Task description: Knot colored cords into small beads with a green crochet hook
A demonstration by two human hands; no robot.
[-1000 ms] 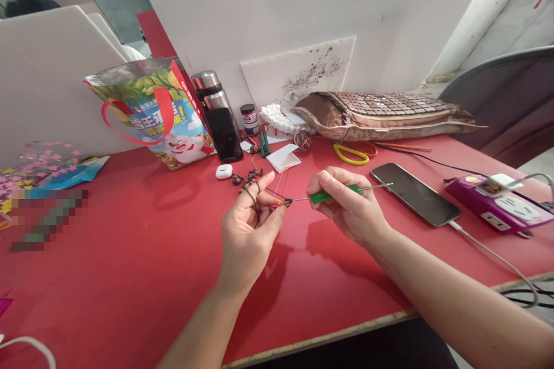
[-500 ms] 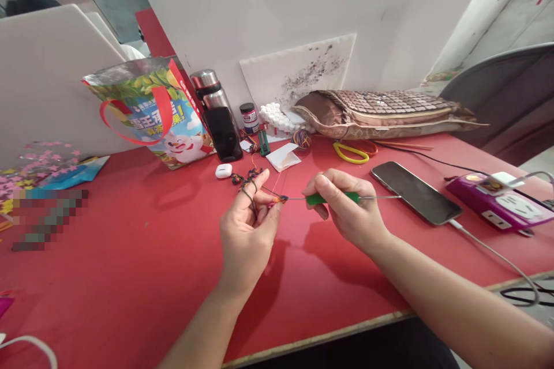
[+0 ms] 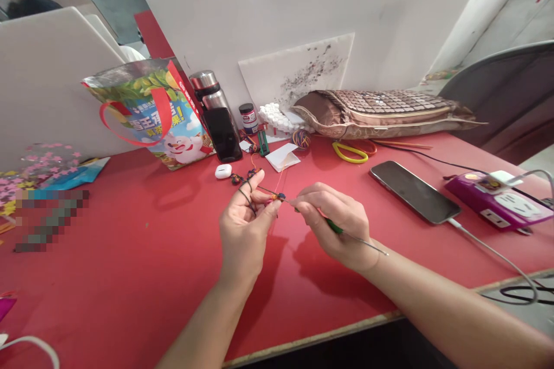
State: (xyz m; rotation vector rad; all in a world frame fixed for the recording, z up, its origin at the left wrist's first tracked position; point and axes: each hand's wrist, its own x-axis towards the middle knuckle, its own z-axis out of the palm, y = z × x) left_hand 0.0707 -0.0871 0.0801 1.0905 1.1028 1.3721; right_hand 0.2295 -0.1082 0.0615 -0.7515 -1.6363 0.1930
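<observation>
My left hand (image 3: 244, 225) is raised over the red table (image 3: 130, 253), fingers pinched on a small piece of multicoloured knotted cord (image 3: 277, 197), with dark thread looped round the fingers. My right hand (image 3: 335, 222) is closed on a thin metal hook tool with a green handle (image 3: 335, 226); its tip meets the cord and its rear end points down and right. The two hands nearly touch.
Behind the hands lie more knotted cord pieces (image 3: 246, 174), a white earbud case (image 3: 224, 171), white paper (image 3: 283, 157), yellow scissors (image 3: 350, 153) and a ball of yarn (image 3: 302, 138). A phone (image 3: 413, 191) and purple power strip (image 3: 497, 200) lie right; a printed bag (image 3: 149, 112) and flask (image 3: 210, 92) stand behind.
My right hand has moved left toward the left hand and turned the tool, so its rear end now points down-right instead of lying level toward the phone.
</observation>
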